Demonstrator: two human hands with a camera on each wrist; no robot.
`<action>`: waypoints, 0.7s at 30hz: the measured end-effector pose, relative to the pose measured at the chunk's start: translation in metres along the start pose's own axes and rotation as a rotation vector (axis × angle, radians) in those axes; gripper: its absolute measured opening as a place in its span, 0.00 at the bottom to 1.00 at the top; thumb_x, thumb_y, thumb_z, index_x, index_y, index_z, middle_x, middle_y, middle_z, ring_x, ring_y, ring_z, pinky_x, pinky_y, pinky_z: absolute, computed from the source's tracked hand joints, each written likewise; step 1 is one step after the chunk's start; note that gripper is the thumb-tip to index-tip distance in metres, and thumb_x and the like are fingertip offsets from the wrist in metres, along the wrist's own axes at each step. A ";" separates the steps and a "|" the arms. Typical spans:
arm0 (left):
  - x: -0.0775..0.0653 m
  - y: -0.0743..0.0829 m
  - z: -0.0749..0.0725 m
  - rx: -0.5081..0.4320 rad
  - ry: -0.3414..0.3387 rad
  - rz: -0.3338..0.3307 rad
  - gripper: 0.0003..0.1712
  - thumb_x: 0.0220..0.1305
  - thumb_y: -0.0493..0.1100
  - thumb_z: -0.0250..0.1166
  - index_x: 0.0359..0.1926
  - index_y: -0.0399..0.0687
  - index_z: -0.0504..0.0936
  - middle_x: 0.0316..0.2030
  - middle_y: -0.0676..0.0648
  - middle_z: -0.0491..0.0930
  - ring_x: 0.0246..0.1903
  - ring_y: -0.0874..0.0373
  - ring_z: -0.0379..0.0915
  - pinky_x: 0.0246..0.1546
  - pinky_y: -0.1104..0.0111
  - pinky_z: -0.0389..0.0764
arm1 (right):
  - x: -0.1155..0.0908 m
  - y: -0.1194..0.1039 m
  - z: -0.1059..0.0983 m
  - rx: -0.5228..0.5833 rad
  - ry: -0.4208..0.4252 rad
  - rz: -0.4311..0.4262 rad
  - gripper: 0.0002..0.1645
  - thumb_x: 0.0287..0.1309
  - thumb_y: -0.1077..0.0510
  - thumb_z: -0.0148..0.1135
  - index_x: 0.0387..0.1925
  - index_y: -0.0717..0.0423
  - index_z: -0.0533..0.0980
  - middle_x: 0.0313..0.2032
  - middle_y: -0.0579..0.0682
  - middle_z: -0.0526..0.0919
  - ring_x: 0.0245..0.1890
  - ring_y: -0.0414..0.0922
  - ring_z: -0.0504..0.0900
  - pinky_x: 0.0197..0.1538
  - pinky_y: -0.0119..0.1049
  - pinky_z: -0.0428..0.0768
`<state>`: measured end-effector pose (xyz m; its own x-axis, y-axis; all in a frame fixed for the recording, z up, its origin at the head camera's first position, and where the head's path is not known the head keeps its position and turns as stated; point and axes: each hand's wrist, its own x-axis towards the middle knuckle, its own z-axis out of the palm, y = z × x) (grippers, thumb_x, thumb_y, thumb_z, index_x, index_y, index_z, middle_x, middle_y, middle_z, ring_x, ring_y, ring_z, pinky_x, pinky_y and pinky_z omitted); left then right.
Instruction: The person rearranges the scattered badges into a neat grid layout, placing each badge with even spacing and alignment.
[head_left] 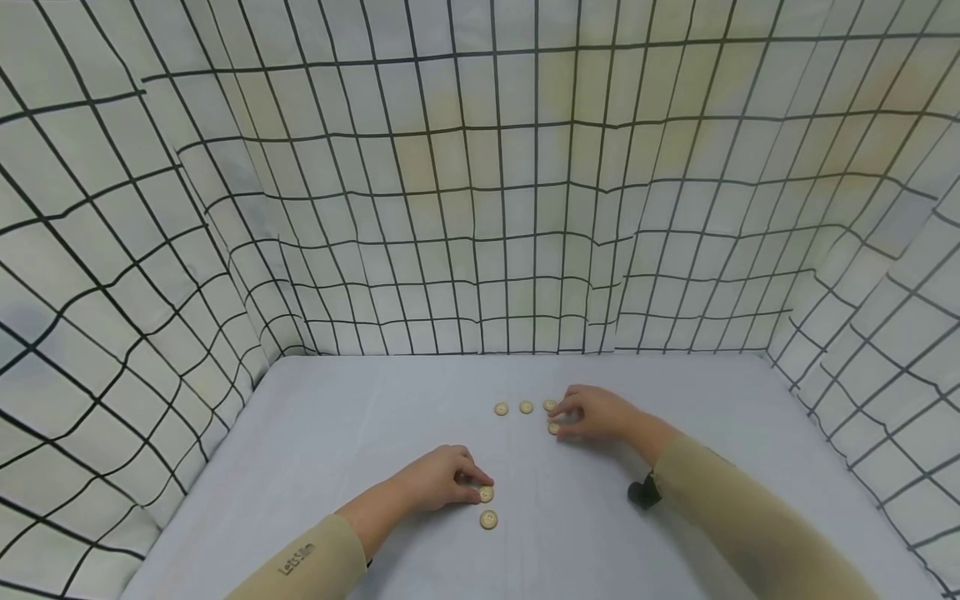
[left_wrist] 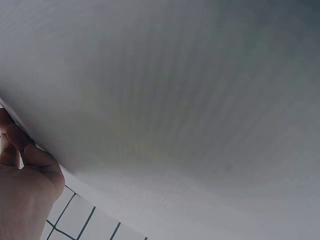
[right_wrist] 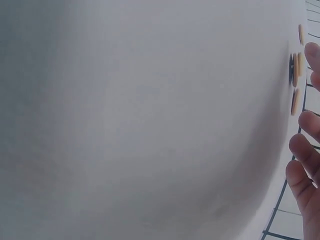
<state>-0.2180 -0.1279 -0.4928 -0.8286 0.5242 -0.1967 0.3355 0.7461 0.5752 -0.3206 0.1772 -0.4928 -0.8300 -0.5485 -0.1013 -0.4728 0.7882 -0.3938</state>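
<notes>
Several round, pale wooden buttons lie flat on the white table (head_left: 420, 392). My left hand (head_left: 437, 479) pinches one button (head_left: 487, 494) at its edge between thumb and fingers, low on the table. Just nearer to me lies another button (head_left: 489, 520). In the left wrist view the left hand (left_wrist: 27, 185) shows at the edge, with its button hidden. My right hand (head_left: 597, 414) hovers with thumb and fingers spread around a button (head_left: 553, 428). Beyond it, a row holds a left button (head_left: 501, 408), a middle button (head_left: 527, 407) and a right button (head_left: 551, 405), close to the right fingertips.
White walls with a black grid (head_left: 525, 208) enclose the table at the back and both sides. A small dark object (head_left: 643, 492) sits at the right wrist, below the sleeve (head_left: 720, 492). The left sleeve (head_left: 315, 558) crosses the table's near left.
</notes>
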 end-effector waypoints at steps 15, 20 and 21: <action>0.000 0.001 -0.001 0.005 -0.010 0.017 0.13 0.52 0.51 0.68 0.42 0.68 0.85 0.33 0.64 0.73 0.34 0.67 0.67 0.38 0.72 0.70 | -0.009 -0.041 -0.001 -0.020 -0.084 -0.187 0.23 0.43 0.39 0.69 0.45 0.32 0.80 0.39 0.36 0.75 0.39 0.37 0.71 0.43 0.33 0.72; 0.000 0.001 -0.001 0.002 -0.014 0.013 0.12 0.53 0.52 0.68 0.41 0.69 0.85 0.33 0.64 0.73 0.34 0.67 0.67 0.38 0.71 0.70 | -0.014 -0.058 0.002 -0.043 -0.103 -0.286 0.23 0.44 0.38 0.68 0.46 0.30 0.80 0.38 0.35 0.77 0.40 0.36 0.72 0.43 0.31 0.72; 0.000 0.001 -0.001 0.001 -0.016 0.013 0.12 0.53 0.52 0.68 0.41 0.69 0.84 0.33 0.64 0.73 0.34 0.67 0.67 0.38 0.71 0.70 | -0.015 -0.060 0.003 -0.048 -0.108 -0.302 0.23 0.44 0.37 0.68 0.46 0.30 0.79 0.38 0.35 0.77 0.40 0.35 0.73 0.44 0.31 0.72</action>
<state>-0.2180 -0.1274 -0.4909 -0.8167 0.5407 -0.2016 0.3468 0.7391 0.5774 -0.2789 0.1370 -0.4702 -0.6151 -0.7840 -0.0834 -0.7087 0.5961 -0.3774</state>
